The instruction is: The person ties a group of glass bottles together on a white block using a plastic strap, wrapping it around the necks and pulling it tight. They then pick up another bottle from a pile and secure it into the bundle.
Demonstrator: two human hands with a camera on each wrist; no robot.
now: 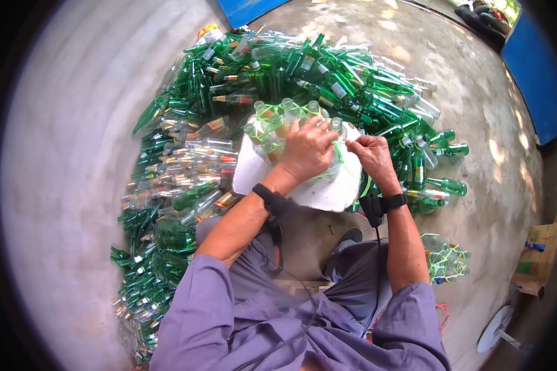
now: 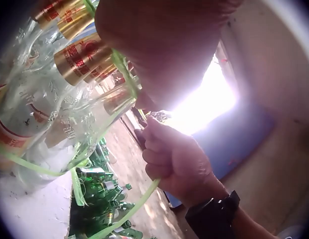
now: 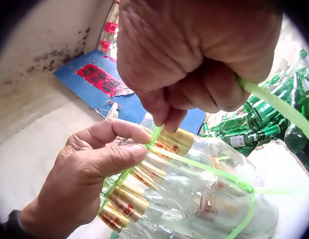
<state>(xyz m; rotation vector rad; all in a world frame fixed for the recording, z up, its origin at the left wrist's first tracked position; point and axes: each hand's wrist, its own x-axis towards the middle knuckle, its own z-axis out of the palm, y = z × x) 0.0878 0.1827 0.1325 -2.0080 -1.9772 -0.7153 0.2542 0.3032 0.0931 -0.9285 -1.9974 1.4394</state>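
A cluster of clear glass bottles [image 1: 272, 131] with gold neck labels stands upright on a white board [image 1: 325, 199]. Light green plastic strap [image 3: 204, 167] runs around and between the bottles. My left hand [image 1: 307, 148] lies over the bottle tops; in the right wrist view its thumb and forefinger pinch the strap beside a gold-labelled neck. At the cluster's right edge, my right hand [image 1: 374, 157] grips the strap with curled fingers. Its fingertips hold the strap just above the left thumb, and a loose tail [image 3: 279, 107] trails out of the fist.
Piles of green bottles [image 1: 198, 86] and clear bottles [image 1: 198, 157] curve around the board's left, far and right sides. Another strapped bundle [image 1: 447, 260] stands on the floor at right. A cardboard box [image 1: 538, 256] and a blue panel [image 1: 538, 80] are farther right.
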